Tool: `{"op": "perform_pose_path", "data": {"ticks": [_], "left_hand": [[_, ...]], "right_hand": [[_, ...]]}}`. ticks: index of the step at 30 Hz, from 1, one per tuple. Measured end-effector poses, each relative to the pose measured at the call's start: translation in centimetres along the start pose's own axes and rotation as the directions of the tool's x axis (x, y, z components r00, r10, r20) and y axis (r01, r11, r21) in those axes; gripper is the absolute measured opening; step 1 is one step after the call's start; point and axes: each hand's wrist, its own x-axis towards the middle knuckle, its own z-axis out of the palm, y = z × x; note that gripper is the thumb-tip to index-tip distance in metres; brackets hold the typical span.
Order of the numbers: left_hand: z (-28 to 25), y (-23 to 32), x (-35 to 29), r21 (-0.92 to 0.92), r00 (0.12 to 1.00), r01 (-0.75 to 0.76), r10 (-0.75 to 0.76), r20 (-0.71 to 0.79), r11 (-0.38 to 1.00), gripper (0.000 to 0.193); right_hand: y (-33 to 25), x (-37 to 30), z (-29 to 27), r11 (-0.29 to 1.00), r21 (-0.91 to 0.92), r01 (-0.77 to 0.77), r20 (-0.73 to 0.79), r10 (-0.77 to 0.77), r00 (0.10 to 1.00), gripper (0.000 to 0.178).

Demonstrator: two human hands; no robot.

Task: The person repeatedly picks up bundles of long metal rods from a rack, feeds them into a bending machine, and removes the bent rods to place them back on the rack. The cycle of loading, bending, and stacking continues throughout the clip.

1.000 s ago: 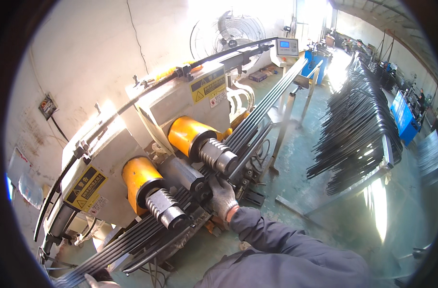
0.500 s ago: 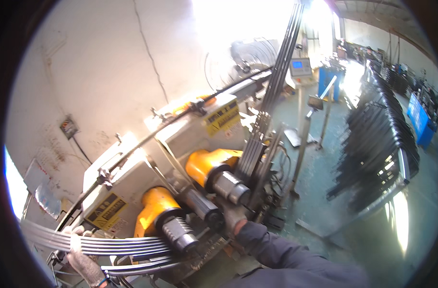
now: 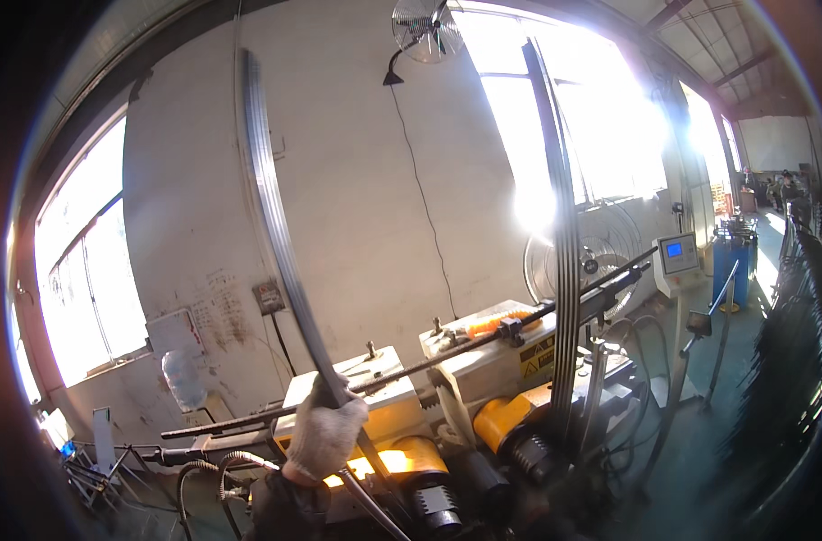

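Note:
My left hand, in a pale work glove, is closed round a bundle of long, thin metal bars. The bundle rises steeply past the wall, and its lower end runs down beside the left yellow machine head. A second bundle of dark bars stands nearly upright at the right yellow machine head. Below each head juts a ridged metal cylinder. At the lower edge, near the right cylinder, a dim blurred shape may be my right hand; its fingers cannot be made out.
A long dark rod crosses above the pale machine housings. To the right stands a control box with a blue screen, and beyond it a dark stack of bars. A clear water bottle is by the wall. Hoses hang at left.
The view has swung up and left. The left hand's bundle has gone from lying almost level to standing steeply. The right hand, plain beside the right cylinder before, is now lost in shadow.

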Motion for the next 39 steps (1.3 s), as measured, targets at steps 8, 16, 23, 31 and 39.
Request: {"op": "perform_pose_path", "data": {"ticks": [8, 16, 23, 31, 39], "left_hand": [[1.2, -0.4, 1.2, 0.027, 0.996, 0.085, -0.086, 0.027, 0.996, 0.033], [0.5, -0.5, 1.3, 0.171, 0.997, 0.028, -0.039, 0.064, 0.985, 0.034], [0.7, -1.0, 1.1, 0.078, 0.999, 0.004, -0.008, 0.047, 0.997, 0.035], [0.5, -0.5, 1.0, 0.037, 0.995, -0.053, 0.05, 0.088, 0.998, 0.035], [0.6, -0.3, 1.1, 0.001, 0.997, 0.05, -0.05, 0.056, 0.999, 0.036]], "right_hand": [[-2.1, 4.1, 1.6, 0.982, 0.162, -0.095, 0.03, 0.091, 0.995, 0.043], [-4.6, 7.7, 3.6, 0.963, 0.241, -0.121, 0.047, 0.113, 0.992, 0.042], [-4.3, 8.0, 4.0, 0.963, 0.235, -0.134, 0.072, 0.12, 0.99, 0.042], [-3.4, 7.6, 3.4, 0.966, 0.218, -0.136, 0.09, 0.119, 0.989, 0.042], [-3.0, 7.6, 3.5, 0.967, 0.217, -0.137, 0.103, 0.116, 0.988, 0.041]]}}
